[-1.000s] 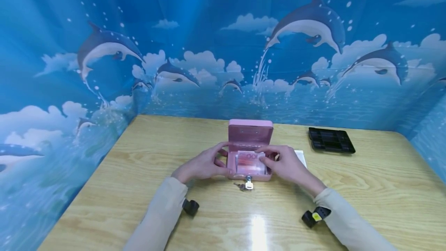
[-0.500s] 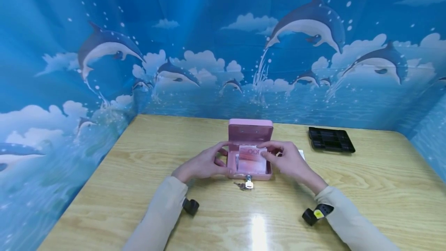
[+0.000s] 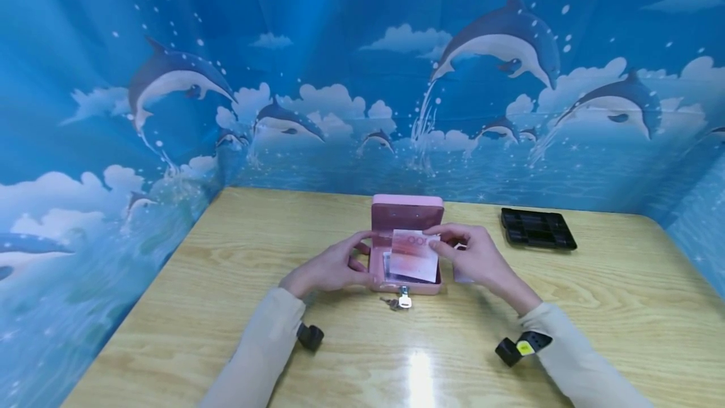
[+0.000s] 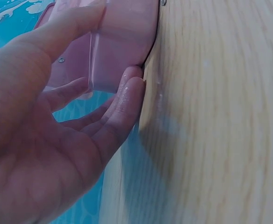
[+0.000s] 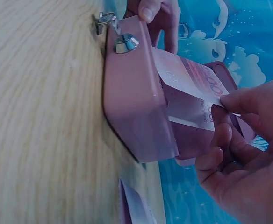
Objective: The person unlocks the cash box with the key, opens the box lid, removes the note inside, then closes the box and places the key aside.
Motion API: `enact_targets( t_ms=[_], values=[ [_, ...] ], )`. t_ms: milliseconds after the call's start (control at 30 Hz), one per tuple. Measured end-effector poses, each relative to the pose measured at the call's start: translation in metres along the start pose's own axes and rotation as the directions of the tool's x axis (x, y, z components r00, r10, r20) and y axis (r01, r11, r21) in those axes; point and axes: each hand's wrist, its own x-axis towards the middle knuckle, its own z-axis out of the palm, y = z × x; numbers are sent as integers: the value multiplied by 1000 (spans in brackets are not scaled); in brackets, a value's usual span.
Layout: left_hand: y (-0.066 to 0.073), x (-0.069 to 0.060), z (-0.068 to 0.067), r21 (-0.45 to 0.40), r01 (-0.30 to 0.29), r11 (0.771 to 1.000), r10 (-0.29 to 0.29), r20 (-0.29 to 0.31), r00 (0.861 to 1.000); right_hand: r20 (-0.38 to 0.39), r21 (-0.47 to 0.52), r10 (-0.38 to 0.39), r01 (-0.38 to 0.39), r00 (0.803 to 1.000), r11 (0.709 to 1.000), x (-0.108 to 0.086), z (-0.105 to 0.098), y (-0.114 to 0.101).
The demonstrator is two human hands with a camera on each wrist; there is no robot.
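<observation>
A pink cash box (image 3: 408, 214) stands on the wooden table with its lid raised. My left hand (image 3: 334, 264) holds its left side, thumb at the front edge and fingers behind. My right hand (image 3: 480, 258) pinches a red 100 banknote (image 3: 412, 255) by its upper right corner. The note is tilted up, its lower part inside the box. Another note (image 5: 188, 112) shows below it in the right wrist view. A key (image 3: 404, 300) sits in the front lock (image 5: 126, 43), with a second key (image 3: 392, 302) hanging beside it.
A black compartment tray (image 3: 538, 228) lies at the back right of the table. A folded paper-like piece (image 5: 135, 203) lies on the table right of the box, partly behind my right hand in the head view. A dolphin-print curtain (image 3: 340, 112) stands behind the table.
My right hand has moved up and slightly right, lifting the banknote's upper edge out of the box. My left hand and the box have stayed in place.
</observation>
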Motion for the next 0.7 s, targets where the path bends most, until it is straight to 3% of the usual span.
enact_targets(
  t_ms=[467,700],
  values=[
    [0,1,1,1,14,1000,-14,-9,1000,2,21,2,-2,1000,1000,-6,-15,-5],
    [0,1,1,4,20,1000,-20,-9,1000,-32,11,-4,5,999,1000,-11,-22,-5]
  ],
)
